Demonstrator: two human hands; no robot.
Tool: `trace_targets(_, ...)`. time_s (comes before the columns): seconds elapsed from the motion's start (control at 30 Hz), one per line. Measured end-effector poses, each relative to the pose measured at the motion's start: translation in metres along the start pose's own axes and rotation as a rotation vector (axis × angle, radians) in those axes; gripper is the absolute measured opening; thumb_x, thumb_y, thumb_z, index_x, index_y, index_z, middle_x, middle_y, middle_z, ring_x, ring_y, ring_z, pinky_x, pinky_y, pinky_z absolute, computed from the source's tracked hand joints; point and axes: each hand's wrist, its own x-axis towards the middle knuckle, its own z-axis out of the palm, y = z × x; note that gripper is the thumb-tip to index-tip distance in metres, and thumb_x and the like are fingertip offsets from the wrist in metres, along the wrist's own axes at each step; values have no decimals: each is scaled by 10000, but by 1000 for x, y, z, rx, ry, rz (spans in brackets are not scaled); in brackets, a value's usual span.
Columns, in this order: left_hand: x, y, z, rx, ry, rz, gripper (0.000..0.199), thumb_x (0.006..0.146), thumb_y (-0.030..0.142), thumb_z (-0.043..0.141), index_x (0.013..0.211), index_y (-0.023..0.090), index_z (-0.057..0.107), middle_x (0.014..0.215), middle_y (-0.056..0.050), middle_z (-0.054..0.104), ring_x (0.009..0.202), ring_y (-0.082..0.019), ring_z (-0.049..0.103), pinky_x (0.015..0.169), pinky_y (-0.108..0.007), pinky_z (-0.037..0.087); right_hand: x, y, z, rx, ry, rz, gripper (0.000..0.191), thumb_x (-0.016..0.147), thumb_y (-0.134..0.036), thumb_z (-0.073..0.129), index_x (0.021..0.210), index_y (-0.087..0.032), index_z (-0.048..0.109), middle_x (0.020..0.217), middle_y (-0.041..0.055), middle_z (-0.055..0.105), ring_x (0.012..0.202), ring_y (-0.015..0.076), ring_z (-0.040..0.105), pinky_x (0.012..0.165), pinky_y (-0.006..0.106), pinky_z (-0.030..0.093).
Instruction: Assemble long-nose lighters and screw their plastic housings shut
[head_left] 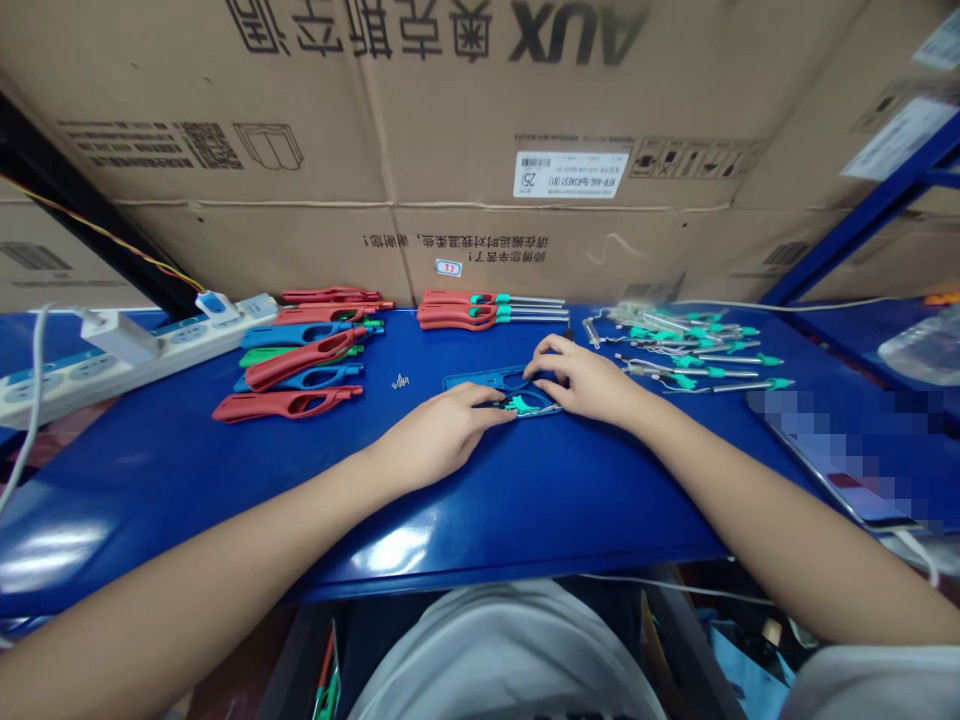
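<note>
In the middle of the blue table lies an open blue lighter handle shell [486, 379], with a green trigger [523, 404] and thin metal parts in its nearer half. My left hand [439, 432] is closed at the near left end of the shell, thumb and fingertips holding its edge beside the green trigger. From the right, my right hand [585, 380] pinches the shell's looped end with thumb and index finger. Its fingertips partly cover that end, so any tiny part between them is hidden.
Red, blue and green lighter handles [300, 402] are stacked at left by a power strip [191, 335]. Small metal pins [400, 382] lie nearby. Red lighters with metal tubes [457, 316] sit behind; loose tube assemblies [697, 345] and a tablet-like device [847, 460] are at right. Cardboard boxes [300, 230] stand behind.
</note>
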Motion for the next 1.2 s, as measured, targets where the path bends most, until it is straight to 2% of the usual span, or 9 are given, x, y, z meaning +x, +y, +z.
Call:
trace_targets(0.13,2,2,-4,-85,72,-14,312,950,108,543,1182,208,725,1271,-116,663,1150,-238,665,1003,-413,554,0,1,-5,0,36,2,107,928,-251,589,1001,-207,654,1178,87,600,816,174,587,693,307,444)
trace_targets(0.23,4,2,-11,-89,197,-50,239,945,188,599,1146,200,728,1238,-109,676,1157,-246,651,1012,-428,547,0,1,-8,59,124,-17,110,941,-283,568,975,-197,627,1033,83,642,805,185,577,709,318,448)
trace_targets(0.33,5,-2,-18,39,311,-57,308,950,221,613,1251,210,677,1294,-115,656,1224,-267,601,1053,-481,506,2,-2,-10,218,177,54,139,928,-323,576,921,-193,626,797,40,631,668,161,533,642,306,429)
trace_targets(0.43,5,-8,-22,148,339,-49,348,962,242,617,1305,188,647,1311,-129,650,1218,-277,593,1047,-483,499,4,-8,-10,451,139,155,170,886,-353,613,880,-184,631,718,17,596,626,146,509,595,291,414)
trace_targets(0.57,5,-11,-23,164,283,-43,303,964,243,624,1243,140,683,1168,-124,698,1083,-260,647,951,-418,553,4,-11,-11,613,24,200,205,882,-342,602,970,-160,638,750,14,584,633,135,506,591,279,412)
trace_targets(0.73,3,-8,-25,228,167,-73,319,1000,300,565,1269,164,669,1206,-123,668,1083,-263,659,893,-390,568,-2,-9,-12,405,-89,42,426,936,-438,597,1295,-211,572,898,19,605,676,131,509,642,277,424)
trace_targets(0.83,3,-7,-27,206,91,-99,332,996,338,575,1257,158,673,1136,-103,688,1010,-248,685,832,-358,575,-4,-9,-11,279,-92,-55,425,938,-455,621,1281,-205,598,991,56,646,833,181,575,770,319,458)
trace_targets(0.97,4,-7,-28,126,5,-107,326,994,357,582,1229,155,684,1116,-90,695,979,-226,696,863,-348,562,-3,-8,-11,143,-97,-178,389,947,-444,624,1231,-179,652,1090,107,658,1030,250,563,913,383,455)
trace_targets(1.2,4,-5,-30,90,-56,-130,287,991,374,581,1182,200,704,1103,-56,715,996,-215,696,848,-314,545,-3,-3,-11,96,-108,-276,410,947,-478,616,1178,-148,691,1058,120,656,1036,264,549,926,413,462)
